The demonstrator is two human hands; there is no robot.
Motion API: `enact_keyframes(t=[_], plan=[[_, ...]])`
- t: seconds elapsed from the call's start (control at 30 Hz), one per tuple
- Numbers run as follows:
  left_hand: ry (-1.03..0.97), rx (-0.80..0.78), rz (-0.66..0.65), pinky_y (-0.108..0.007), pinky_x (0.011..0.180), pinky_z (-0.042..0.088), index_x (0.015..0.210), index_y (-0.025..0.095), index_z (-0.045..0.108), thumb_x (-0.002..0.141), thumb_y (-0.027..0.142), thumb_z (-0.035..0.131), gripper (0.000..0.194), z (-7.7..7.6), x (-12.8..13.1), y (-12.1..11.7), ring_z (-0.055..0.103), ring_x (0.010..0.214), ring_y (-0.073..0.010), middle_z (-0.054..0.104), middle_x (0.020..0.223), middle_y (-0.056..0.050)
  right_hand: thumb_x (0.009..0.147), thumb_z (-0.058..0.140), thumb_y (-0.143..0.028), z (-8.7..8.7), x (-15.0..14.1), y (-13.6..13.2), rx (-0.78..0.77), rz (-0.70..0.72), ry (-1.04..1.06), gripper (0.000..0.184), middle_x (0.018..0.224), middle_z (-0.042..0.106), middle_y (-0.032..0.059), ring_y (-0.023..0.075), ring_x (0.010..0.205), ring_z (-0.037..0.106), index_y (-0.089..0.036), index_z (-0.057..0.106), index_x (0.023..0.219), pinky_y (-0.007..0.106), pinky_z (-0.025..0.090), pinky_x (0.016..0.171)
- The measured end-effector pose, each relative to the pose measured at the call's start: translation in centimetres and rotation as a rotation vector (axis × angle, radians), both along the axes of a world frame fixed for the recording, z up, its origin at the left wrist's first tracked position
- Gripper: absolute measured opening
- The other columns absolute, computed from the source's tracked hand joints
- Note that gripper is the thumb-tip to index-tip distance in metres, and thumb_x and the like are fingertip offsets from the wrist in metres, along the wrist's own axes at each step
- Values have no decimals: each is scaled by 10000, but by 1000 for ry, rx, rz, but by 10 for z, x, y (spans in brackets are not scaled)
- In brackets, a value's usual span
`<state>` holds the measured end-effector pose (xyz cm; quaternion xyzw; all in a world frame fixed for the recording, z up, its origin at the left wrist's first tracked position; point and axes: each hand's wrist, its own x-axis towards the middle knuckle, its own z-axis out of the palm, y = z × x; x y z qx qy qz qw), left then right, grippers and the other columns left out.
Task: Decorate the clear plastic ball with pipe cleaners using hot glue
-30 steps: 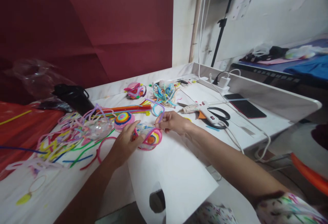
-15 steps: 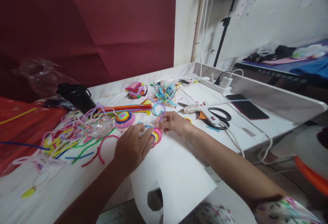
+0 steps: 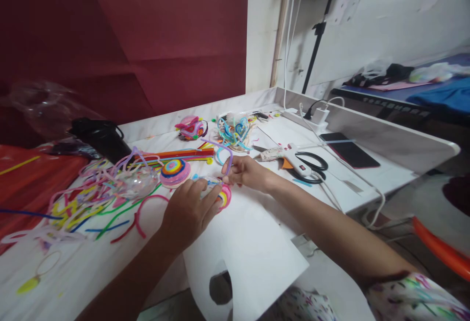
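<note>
My left hand (image 3: 191, 207) is closed round a small clear craft piece decorated with pink, yellow and blue pipe cleaner rings (image 3: 224, 196); the fingers hide much of it. Right beside it, my right hand (image 3: 245, 173) pinches a purple pipe cleaner (image 3: 230, 157), whose bent free end rises to the left. The pinched end meets the edge of the craft piece, though whether it is fixed there I cannot tell. A dome covered in rainbow rings (image 3: 175, 171) sits just beyond my left hand. Beneath both hands hangs a white sheet (image 3: 253, 257) with a hole in it.
Loose pipe cleaners (image 3: 79, 203) and a clear plastic ball (image 3: 137, 184) cover the left. At right lie a glue gun (image 3: 293, 157), black-handled scissors (image 3: 316, 161), a phone (image 3: 348, 150) and white cables. A black object (image 3: 99, 137) and a decorated ball (image 3: 191, 128) stand behind.
The view has shifted slightly, so the table things appear a little further left. The purple pipe cleaner's free end has swung left. Both hands keep their hold.
</note>
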<state>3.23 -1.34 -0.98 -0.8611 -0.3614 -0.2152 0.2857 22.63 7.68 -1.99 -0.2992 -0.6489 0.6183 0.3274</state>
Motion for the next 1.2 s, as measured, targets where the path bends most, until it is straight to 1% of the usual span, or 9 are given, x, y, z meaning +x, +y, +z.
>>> enact_keyframes(t=[0.1,0.17,0.27,0.33,0.47,0.63,0.83,1.03,1.2], plan=[[10,-15,-6,-346,673,423,1072,169,659,940,268,474,248,0,-1,1,507,778,-223,585,884,-98,776,660,-208,8,4,-1,145,6,-95,125,604,588,-38,100,546,539,-168,543,799,212,389,520],[14,-21,-7,-350,682,423,1085,169,658,936,268,483,249,0,-2,2,506,789,-226,586,892,-101,825,593,-151,15,7,-3,299,-5,-213,39,683,621,-1,118,626,566,-155,568,795,232,411,590],[21,-22,-13,-355,681,423,1104,166,656,928,263,499,255,0,-3,3,503,794,-233,586,897,-108,837,581,-97,24,11,-7,505,-35,-424,57,750,652,24,141,703,586,-142,602,808,244,406,651],[24,-18,-18,-361,675,422,1113,164,655,926,266,502,261,0,-4,3,498,786,-237,584,893,-111,845,585,-95,27,12,-8,563,-38,-508,60,770,666,26,143,708,593,-143,609,821,237,393,647],[36,-1,-36,-361,669,424,1111,166,654,932,261,490,260,0,-6,3,491,777,-234,579,900,-117,864,561,-87,28,12,-11,603,-15,-532,85,783,679,35,141,716,598,-142,615,828,226,386,651],[38,3,-24,-350,659,422,1121,179,656,933,253,490,261,0,-6,3,487,764,-223,570,894,-109,870,534,-71,30,11,-12,663,22,-583,98,815,668,55,145,726,584,-131,611,857,229,385,658],[38,14,-30,-347,660,423,1098,186,661,931,257,489,250,-1,-7,3,481,751,-216,569,880,-97,826,520,-9,36,10,-12,768,76,-665,157,807,651,57,144,707,554,-140,599,788,237,370,646],[50,4,-38,-338,675,428,1117,179,646,937,247,482,253,0,-7,3,485,750,-208,577,865,-89,799,539,10,41,7,-12,783,90,-781,168,777,660,65,151,688,552,-139,610,771,237,355,617],[50,-9,-33,-336,674,421,1118,181,645,939,246,475,255,0,-7,3,482,736,-201,576,855,-83,823,543,-11,44,4,-12,739,93,-747,153,757,664,59,140,676,559,-132,616,764,230,337,599]])
